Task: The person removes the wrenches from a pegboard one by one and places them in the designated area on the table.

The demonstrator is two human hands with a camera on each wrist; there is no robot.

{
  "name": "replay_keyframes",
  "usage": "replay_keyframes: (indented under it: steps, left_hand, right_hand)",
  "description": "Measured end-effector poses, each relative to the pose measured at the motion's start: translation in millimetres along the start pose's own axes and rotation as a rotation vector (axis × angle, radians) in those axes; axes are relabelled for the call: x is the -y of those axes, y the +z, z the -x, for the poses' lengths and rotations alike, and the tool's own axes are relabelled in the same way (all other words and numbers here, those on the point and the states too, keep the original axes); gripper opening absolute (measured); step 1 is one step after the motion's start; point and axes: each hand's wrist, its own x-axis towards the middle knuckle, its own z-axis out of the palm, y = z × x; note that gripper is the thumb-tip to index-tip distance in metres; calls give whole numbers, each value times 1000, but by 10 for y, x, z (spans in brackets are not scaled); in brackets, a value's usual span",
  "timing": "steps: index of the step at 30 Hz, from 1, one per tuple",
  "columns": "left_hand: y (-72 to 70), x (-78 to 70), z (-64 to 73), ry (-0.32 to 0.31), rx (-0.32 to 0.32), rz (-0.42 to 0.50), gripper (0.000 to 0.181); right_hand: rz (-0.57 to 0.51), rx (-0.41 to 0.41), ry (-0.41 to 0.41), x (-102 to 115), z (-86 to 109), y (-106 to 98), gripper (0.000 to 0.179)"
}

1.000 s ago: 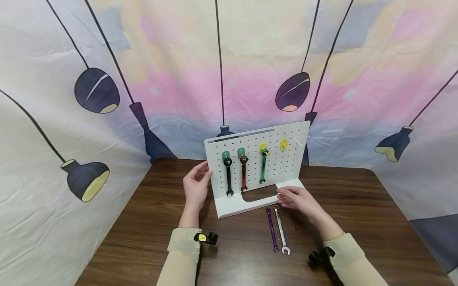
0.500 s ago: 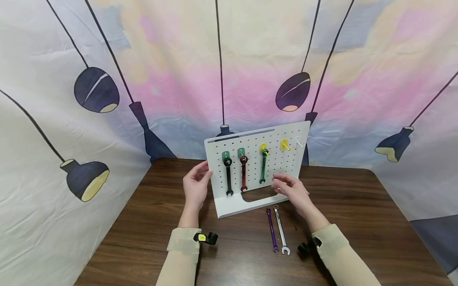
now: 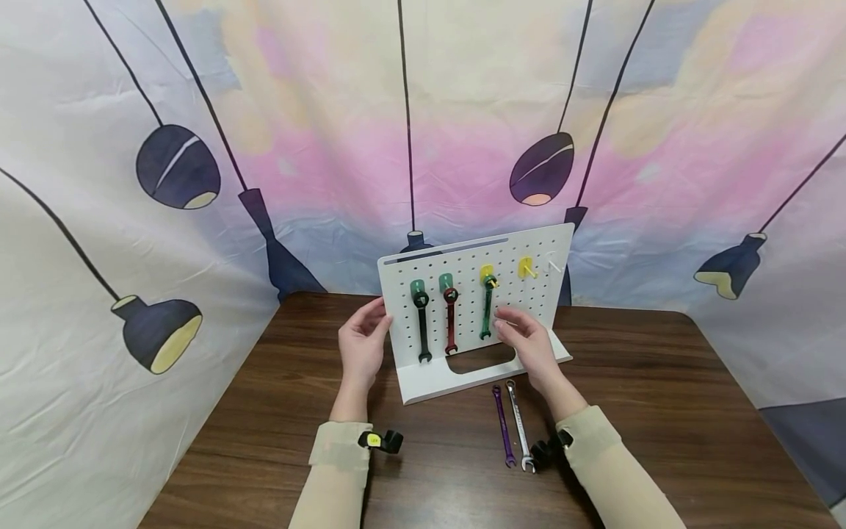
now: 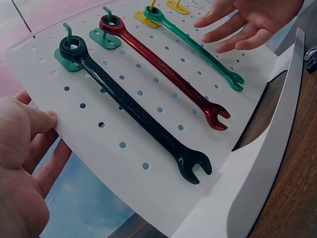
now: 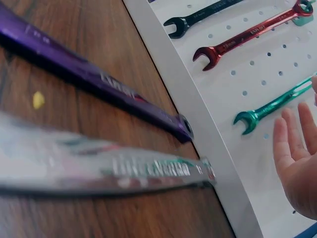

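My left hand [image 3: 360,345] pinches the left edge of a white pegboard stand [image 3: 423,383], thumb in front and fingers behind. On the board, a black wrench [image 4: 131,106] and a red wrench [image 4: 166,69] hang from green hooks. A green wrench [image 4: 195,45] hangs from a yellow hook to their right. Close beside that green wrench, my right hand [image 3: 532,345] is held before the board, fingers extended and nothing in them. A purple wrench [image 3: 503,426] and a silver wrench [image 3: 518,419] lie side by side on the table in front of the stand.
Another yellow hook [image 3: 526,267] and a pale clear hook [image 3: 552,262] on the board's right carry nothing. The brown wooden table [image 3: 661,397] meets a patterned cloth backdrop [image 3: 463,176] behind. A small yellow bit [image 5: 38,100] lies near the purple wrench.
My right hand has left the stand's base at the right and moved up and left to beside the green wrench. The left hand and the stand have stayed put.
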Motion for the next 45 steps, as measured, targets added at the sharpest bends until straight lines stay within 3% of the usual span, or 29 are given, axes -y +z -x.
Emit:
replay_keyframes:
  steps: [6,21,29,37,45]
  left_hand:
    - [10,2,0,1,0,8,31]
    - [50,-94,-2,-44,-25,5,32]
    - [18,-30,4,-14,-8,-3,31]
    - [8,-28,4,-17,-5,-12,31]
    - [16,-54,13,-25,-7,4,30]
  right_hand:
    - [-55,-38,16,-28,-23,62,45]
    - [-20,-89,-52,14,-77,192,42]
    - [-22,-75,-52,15,-99,247,41]
    - [-61,-46,13,39,-92,297,42]
    - [-51,-74,59,24,-91,294,42]
